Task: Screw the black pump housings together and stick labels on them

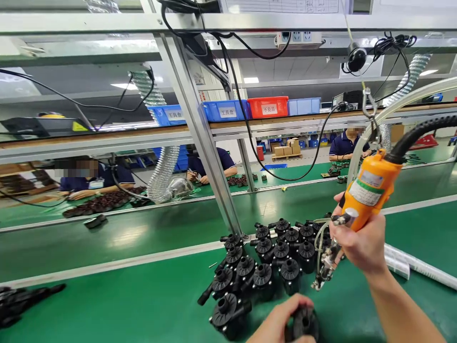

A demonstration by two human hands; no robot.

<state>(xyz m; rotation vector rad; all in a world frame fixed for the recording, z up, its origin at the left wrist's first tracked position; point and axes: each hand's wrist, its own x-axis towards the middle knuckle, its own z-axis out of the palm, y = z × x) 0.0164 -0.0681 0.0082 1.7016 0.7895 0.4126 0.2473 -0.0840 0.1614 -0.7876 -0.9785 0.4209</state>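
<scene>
**A:** How is the right hand set?

**B:** The right hand (360, 243) is raised at the right of the view. The forearm comes up from the lower right corner and the wrist is bent. Its fingers are wrapped tight round the orange screwdriver (369, 190), held tilted with the metal nose (323, 271) pointing down and to the left.

**A:** And the left?

**B:** The left hand (280, 321) sits low at the bottom edge, only partly in view. It is curled round a black part (304, 323), thumb and fingers closed on its sides. The part is just above the green table (143, 305).

**A:** How near is the tool to that part?

**B:** The nose hangs above it and a little to the right, not touching.

**A:** What does the part look like?

**B:** Dark plastic and roundish, with an opening on top. The hand hides most of it. It matches the pieces in the pile (264, 267) standing just behind it on the table. Each of those has a round body, a short pipe stub at the side and a round port on top.

**A:** And the screwdriver?

**B:** It has an orange body with a white and green label. A black hose (417, 133) leads from its top end off to the right. A hook (368, 102) on a cord holds it from above, and a clear hose (410, 97) arches over it.

**A:** Anything else around?

**B:** People (210, 166) in dark blue shirts sit across the table. Blue and red bins (267, 107) line the shelf above them.
</scene>
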